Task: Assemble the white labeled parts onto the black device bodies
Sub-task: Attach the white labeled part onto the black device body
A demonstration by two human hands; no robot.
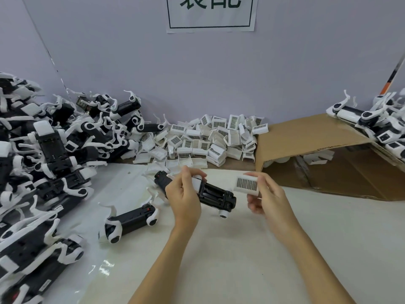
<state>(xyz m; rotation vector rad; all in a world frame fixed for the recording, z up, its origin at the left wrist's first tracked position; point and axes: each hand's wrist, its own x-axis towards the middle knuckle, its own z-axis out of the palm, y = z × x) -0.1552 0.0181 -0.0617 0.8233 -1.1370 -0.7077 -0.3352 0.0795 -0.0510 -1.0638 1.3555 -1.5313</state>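
— What are you holding right now?

— My left hand grips a black device body above the table, its open compartment facing up. My right hand pinches a white labeled part by its edge, label towards me.

— How close are they?

— Near, not touching: the part sits just to the right of the body's open bay.

— And how do you seat it well?

— I'd say square the part over the bay first (tilted, it would likely jam), then press evenly until it sits flush. More parts wait in the pile of white labeled parts by the wall.
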